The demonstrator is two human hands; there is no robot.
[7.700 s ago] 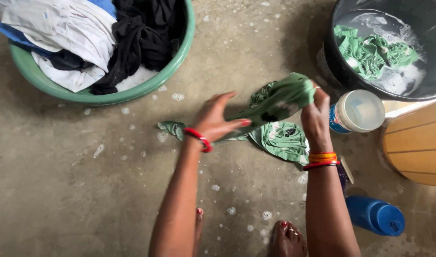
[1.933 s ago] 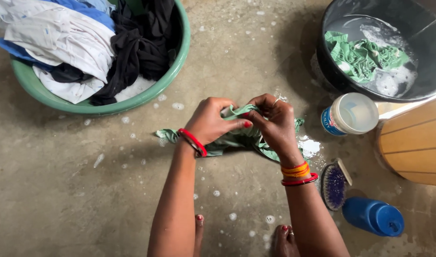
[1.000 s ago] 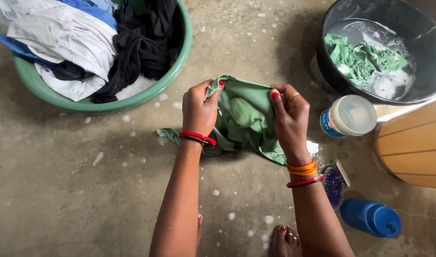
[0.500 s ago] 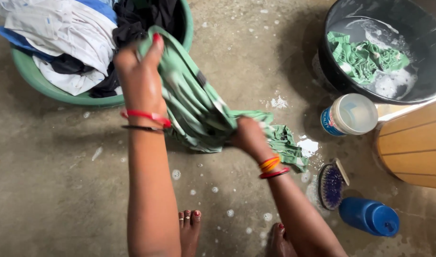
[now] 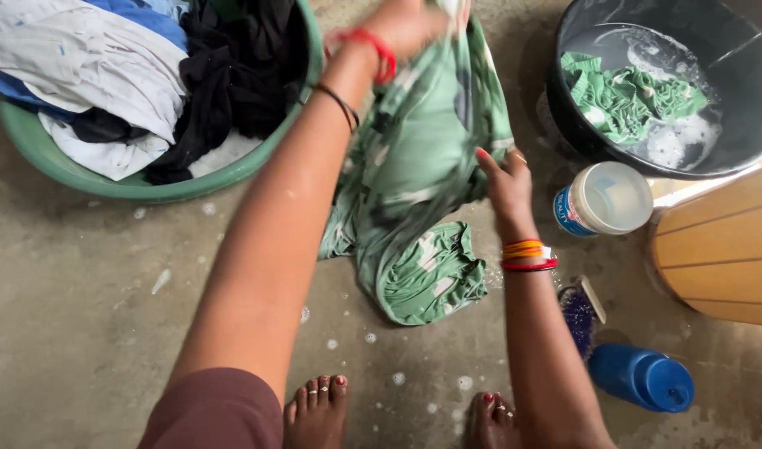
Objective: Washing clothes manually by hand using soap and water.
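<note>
Since half a second ago, the left hand (image 5: 401,25) has swung up and across from over the green basin to the top edge of the view, hauling the green cloth (image 5: 414,191) up with it. Nearest the camera, two bare feet stand on the wet concrete floor (image 5: 90,316), flecked with suds. At about four o'clock from the cloth lie a blue bottle (image 5: 643,378) and a purple scrub brush (image 5: 577,314). The cloth's lower end bunches on the floor; the rest hangs taut from the left hand, whose grip seems closed on the top edge, though motion blur hides the fingers. The right hand (image 5: 505,179) pinches the cloth's side at mid-height. At three o'clock stands a white-lidded tub (image 5: 605,199). Farther off, a green basin (image 5: 148,179) of laundry sits at ten o'clock and a black bucket (image 5: 580,116) of sudsy water at two o'clock.
</note>
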